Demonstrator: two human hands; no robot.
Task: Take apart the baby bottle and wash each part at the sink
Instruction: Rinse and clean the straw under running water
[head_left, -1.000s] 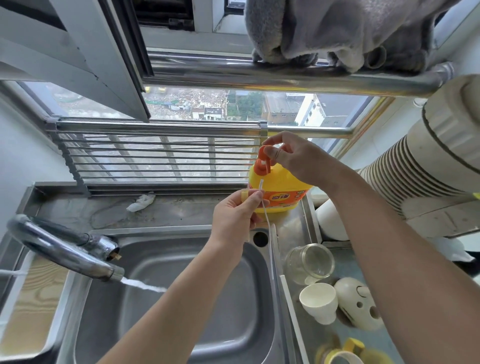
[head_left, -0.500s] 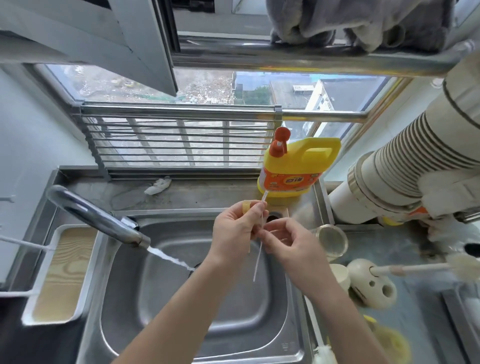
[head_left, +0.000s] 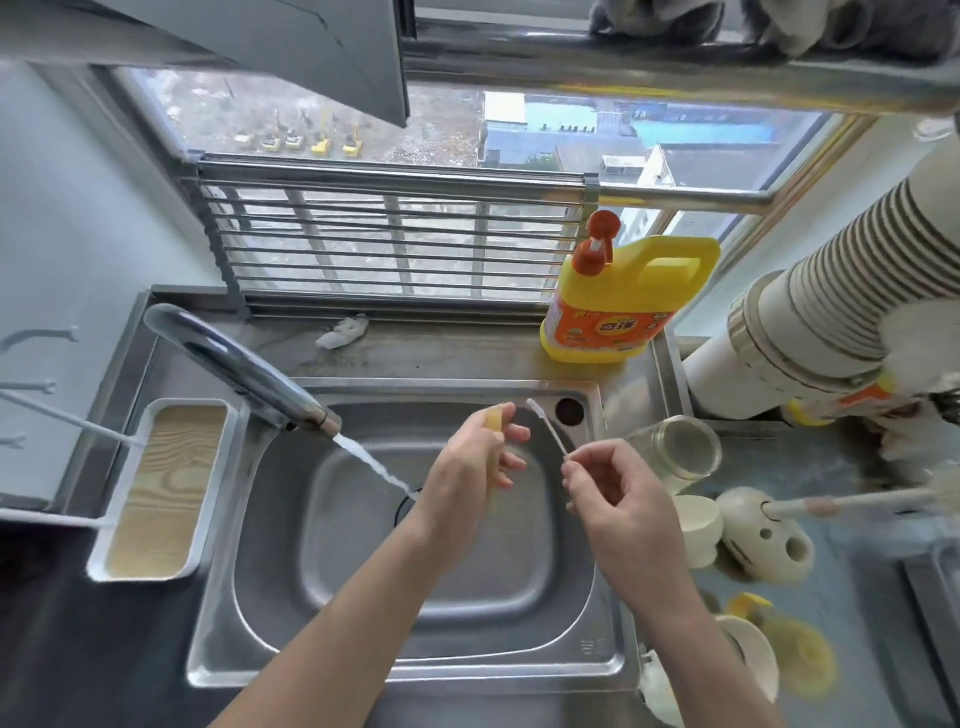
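Over the steel sink (head_left: 249, 519) my left hand (head_left: 467, 467) grips a small yellowish bottle part (head_left: 493, 418) between thumb and fingers. My right hand (head_left: 618, 499) pinches the lower end of a thin white straw brush (head_left: 545, 426), whose tip points up and left, a short gap from the yellow part. The clear glass bottle body (head_left: 675, 447) lies on its side on the counter right of the sink. A cream cap (head_left: 698, 530) and a cream holder (head_left: 763, 535) with a long-handled brush sit beside it. Water runs from the tap (head_left: 239, 369) into the basin.
A yellow detergent jug (head_left: 623, 301) with an orange pump stands at the back right of the sink. A white tray with a wooden base (head_left: 161, 488) hangs on the left. Yellow and white pieces (head_left: 769, 654) lie on the right counter. A ribbed duct (head_left: 831, 312) crosses at right.
My right hand left the detergent pump and came down to the sink. It took the thin brush and drew it out to the right, away from the yellow part in my left hand.
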